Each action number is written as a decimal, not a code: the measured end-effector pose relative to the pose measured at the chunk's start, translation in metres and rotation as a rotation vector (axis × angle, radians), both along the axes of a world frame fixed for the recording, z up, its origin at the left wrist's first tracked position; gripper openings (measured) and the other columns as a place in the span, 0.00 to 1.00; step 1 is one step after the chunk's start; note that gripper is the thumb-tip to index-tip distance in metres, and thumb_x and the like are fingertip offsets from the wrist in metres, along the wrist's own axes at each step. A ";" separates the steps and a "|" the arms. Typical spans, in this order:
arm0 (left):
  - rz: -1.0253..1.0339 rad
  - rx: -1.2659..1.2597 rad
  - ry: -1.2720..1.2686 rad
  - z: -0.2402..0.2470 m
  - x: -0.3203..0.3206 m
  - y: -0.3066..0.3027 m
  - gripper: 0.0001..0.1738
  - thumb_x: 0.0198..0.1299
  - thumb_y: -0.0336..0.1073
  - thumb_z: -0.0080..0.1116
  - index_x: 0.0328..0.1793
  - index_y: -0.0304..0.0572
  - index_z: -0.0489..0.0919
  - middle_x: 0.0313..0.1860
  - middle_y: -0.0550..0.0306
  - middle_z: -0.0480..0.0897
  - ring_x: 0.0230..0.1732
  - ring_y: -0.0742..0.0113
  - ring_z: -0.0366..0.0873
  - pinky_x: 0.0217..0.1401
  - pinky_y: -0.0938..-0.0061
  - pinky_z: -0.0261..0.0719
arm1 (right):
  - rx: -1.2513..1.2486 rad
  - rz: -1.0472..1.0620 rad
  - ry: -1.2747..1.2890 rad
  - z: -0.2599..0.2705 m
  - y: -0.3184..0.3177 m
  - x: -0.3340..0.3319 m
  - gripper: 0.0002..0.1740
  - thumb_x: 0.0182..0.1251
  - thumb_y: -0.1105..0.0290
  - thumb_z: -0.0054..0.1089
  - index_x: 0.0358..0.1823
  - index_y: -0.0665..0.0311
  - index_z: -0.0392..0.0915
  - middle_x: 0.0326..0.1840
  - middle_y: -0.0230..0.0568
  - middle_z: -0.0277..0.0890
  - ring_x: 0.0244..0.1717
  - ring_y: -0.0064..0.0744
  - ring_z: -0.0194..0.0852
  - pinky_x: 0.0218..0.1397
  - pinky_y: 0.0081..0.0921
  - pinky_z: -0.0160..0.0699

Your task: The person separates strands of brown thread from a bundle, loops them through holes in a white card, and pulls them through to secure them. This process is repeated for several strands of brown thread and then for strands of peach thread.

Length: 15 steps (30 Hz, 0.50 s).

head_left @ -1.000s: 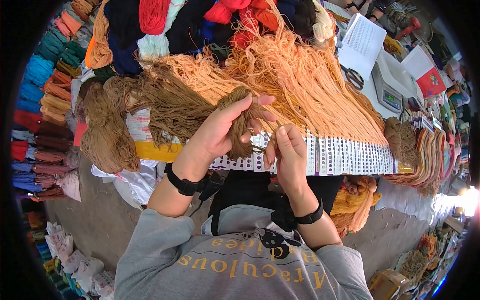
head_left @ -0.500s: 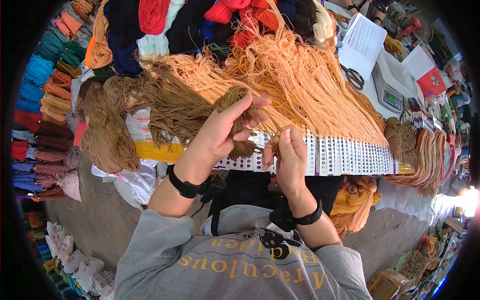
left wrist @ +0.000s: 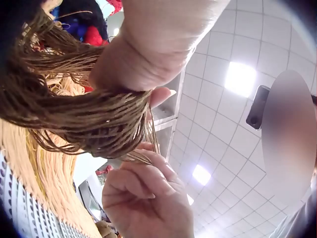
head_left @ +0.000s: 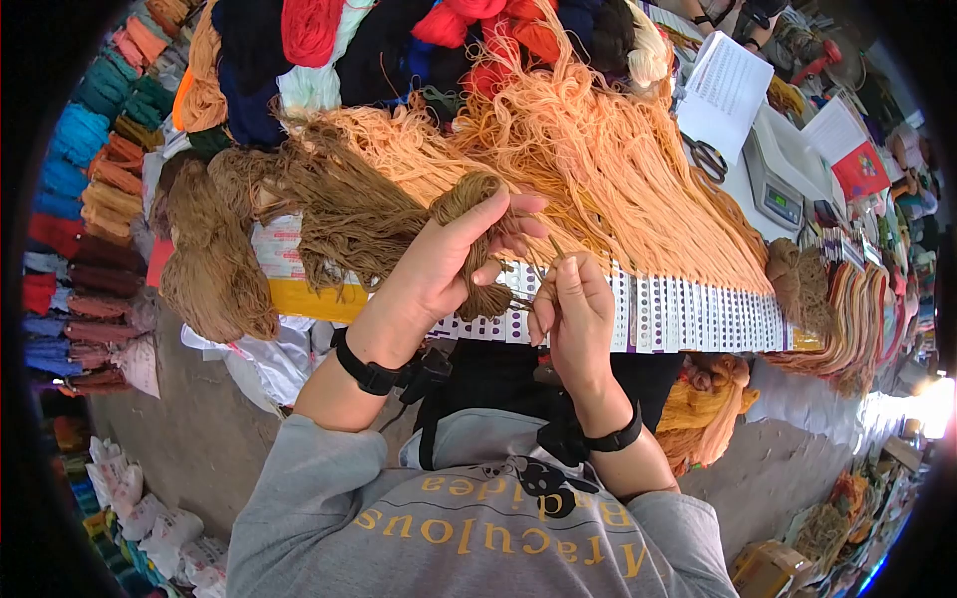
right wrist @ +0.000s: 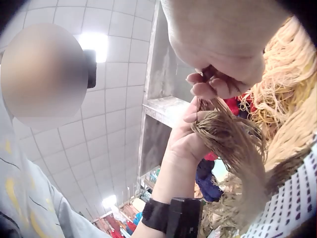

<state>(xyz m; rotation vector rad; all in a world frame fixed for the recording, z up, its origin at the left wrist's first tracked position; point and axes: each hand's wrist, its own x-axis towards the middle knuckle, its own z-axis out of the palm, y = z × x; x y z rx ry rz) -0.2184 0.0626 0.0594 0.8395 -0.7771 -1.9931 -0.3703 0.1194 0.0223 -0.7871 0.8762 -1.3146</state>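
A looped bundle of brown thread [head_left: 485, 299] lies in the left hand [head_left: 442, 257], whose thumb and fingers are curled around it. Just to its right, the right hand [head_left: 576, 309] pinches a few thin strands that run from the bundle. In the left wrist view the brown bundle [left wrist: 104, 124] hangs under the left thumb, and the right hand [left wrist: 148, 193] holds the strands below it. The right wrist view shows the bundle [right wrist: 220, 134] against the left palm, with the right hand [right wrist: 223, 44] above it. More brown skeins [head_left: 349, 199] lie on the table at left.
Peach thread [head_left: 618, 189] spreads over a white card with rows of dark holes [head_left: 698, 314]. At the right are scissors [head_left: 705, 157], a scale [head_left: 783, 204] and printed sheets [head_left: 725, 85]. Red skeins [head_left: 311, 30] and dark ones sit at the back; coloured yarn is stacked at left.
The right hand has shifted very slightly beside the bundle, still pinching strands. The left hand keeps its grip, almost in the same place. The head view has moved a little.
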 end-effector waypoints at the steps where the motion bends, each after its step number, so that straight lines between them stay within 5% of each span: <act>1: 0.002 -0.001 -0.002 0.000 0.000 0.000 0.20 0.69 0.46 0.46 0.55 0.38 0.75 0.39 0.58 0.81 0.33 0.83 0.74 0.17 0.92 0.59 | 0.004 0.007 -0.004 -0.002 0.000 -0.001 0.15 0.76 0.60 0.38 0.35 0.65 0.64 0.13 0.34 0.62 0.12 0.23 0.60 0.16 0.17 0.63; 8: 0.003 -0.016 0.021 -0.002 0.003 -0.002 0.20 0.69 0.46 0.46 0.55 0.38 0.75 0.38 0.59 0.81 0.33 0.82 0.75 0.16 0.92 0.59 | 0.041 0.113 0.076 -0.002 -0.001 -0.005 0.12 0.74 0.63 0.45 0.40 0.67 0.67 0.15 0.35 0.68 0.14 0.23 0.67 0.19 0.15 0.65; 15: 0.012 -0.010 -0.012 -0.002 0.001 -0.002 0.20 0.69 0.47 0.46 0.56 0.39 0.75 0.39 0.58 0.81 0.34 0.80 0.76 0.17 0.91 0.58 | 0.006 0.063 0.026 0.000 0.000 -0.002 0.12 0.75 0.64 0.42 0.38 0.67 0.66 0.15 0.35 0.66 0.13 0.22 0.64 0.18 0.15 0.65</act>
